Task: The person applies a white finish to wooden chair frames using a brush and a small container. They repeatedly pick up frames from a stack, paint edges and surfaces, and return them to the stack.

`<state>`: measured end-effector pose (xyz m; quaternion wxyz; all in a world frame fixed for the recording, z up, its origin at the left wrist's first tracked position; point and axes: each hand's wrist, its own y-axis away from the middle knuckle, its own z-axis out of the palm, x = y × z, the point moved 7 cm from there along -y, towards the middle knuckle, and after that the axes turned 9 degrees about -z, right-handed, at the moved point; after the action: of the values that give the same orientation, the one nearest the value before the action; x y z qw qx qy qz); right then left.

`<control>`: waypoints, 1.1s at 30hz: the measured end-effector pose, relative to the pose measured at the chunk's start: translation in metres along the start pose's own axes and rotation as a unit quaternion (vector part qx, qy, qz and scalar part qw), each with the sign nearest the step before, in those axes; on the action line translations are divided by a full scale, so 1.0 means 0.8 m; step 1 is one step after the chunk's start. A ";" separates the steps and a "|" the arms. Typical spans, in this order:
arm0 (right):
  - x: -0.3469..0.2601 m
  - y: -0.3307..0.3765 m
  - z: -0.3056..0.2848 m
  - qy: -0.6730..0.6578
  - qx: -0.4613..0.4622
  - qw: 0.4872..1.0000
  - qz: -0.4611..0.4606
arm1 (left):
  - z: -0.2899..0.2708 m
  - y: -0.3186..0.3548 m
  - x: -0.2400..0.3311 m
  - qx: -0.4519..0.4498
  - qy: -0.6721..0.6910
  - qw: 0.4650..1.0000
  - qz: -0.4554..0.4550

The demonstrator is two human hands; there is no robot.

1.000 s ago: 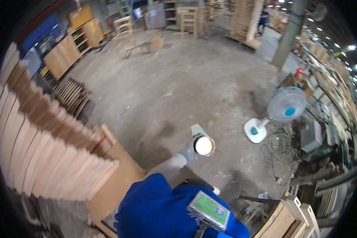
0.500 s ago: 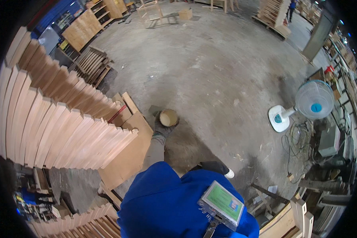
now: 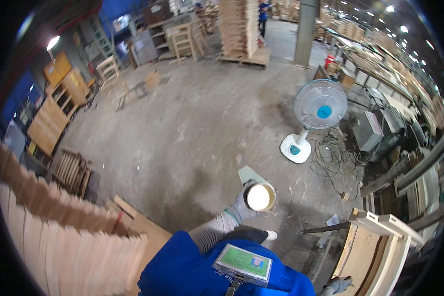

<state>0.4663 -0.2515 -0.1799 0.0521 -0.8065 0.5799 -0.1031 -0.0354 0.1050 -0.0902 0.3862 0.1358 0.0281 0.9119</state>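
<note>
My left hand, in a grey glove, is closed around a round open can in front of my body. Pale cream stuff shows inside its rim. A flat, light green-grey piece sticks out beyond the can's far side; how it is held is hidden. Low at the right, my gloved right hand is beside a pale wooden frame. Its fingers look curled, with a small brownish tip at their end; what they hold I cannot make out.
Stacked wooden slats rise at the left over a board. A standing fan and coiled cables are on the right floor. A grey metal box lies beyond. A person stands far back.
My view has swung to the right. The left hand has carried the can rightward, away from the slat stack. My right hand has come into view by the wooden frame.
</note>
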 end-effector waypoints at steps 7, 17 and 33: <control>0.017 0.000 0.032 -0.033 0.022 0.999 -0.012 | 0.012 0.002 -0.013 0.071 -0.073 0.995 -0.001; 0.033 -0.010 0.056 -0.001 0.081 0.997 -0.013 | 0.008 0.027 0.010 0.123 -0.103 0.985 0.058; 0.018 -0.005 0.028 -0.021 0.071 0.997 -0.015 | -0.033 0.036 0.030 0.157 -0.369 0.904 0.147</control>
<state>0.4796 -0.2643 -0.1994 0.1201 -0.8112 0.5578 -0.1281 -0.0788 0.1031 -0.1058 0.2042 0.5243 0.0056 0.8267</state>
